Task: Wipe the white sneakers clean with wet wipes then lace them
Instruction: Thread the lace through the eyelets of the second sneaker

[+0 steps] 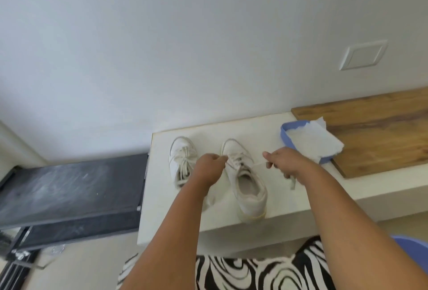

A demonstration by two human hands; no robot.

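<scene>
**Lacing the right-hand sneaker on the bench**

Zebra-striped fabric (243, 271) fills the bottom edge, cut off by the frame, with both forearms reaching over it. Beyond lies the white bench (289, 199), the landmark for everything else. Beside its left end sits a dark, dusty panel (69, 187); on its right part rests a wooden board (382, 132). A blue tub (285, 138) of wet wipes (312, 139) straddles the board's near corner. Two white sneakers stand mid-bench: the left sneaker (181, 162), partly hidden behind the left hand (208, 169), and the right sneaker (247, 183). Each hand pinches an end of the lace (254, 165), the right hand (283, 162) drawing it taut. No brand or writing is legible.
</scene>
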